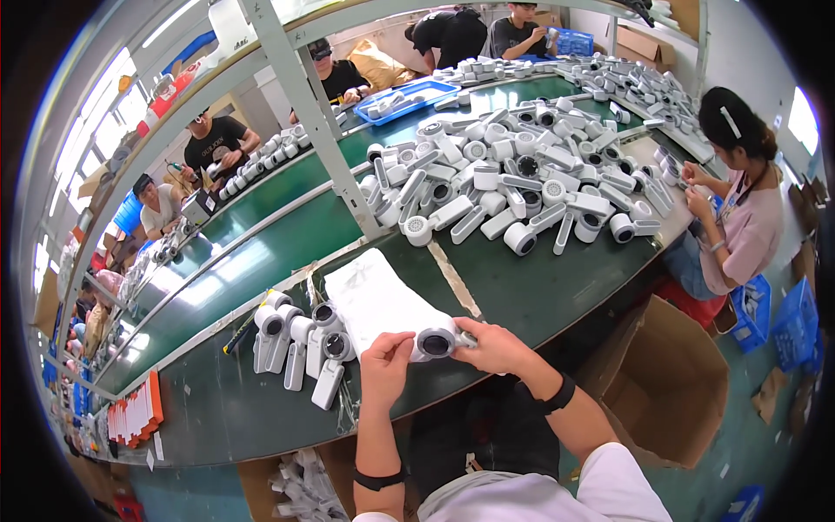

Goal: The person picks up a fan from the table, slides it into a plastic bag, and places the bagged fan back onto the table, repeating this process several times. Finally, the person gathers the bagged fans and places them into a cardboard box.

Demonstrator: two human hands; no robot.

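My right hand is closed around the handle of a white handheld device with a round, dark-faced head, much like a small hair dryer. The head points to the left, over the lower end of a stack of thin white bags or sheets. Just left of the head, my left hand has its fingers pinched together beside the stack; whatever is between the fingertips is too small to make out. A small group of similar white devices lies left of the stack.
A large heap of white devices covers the bench's far right. A metal post rises behind the stack. Orange-edged white cards lie at left, an open carton stands at right. Co-workers sit around, one person at right.
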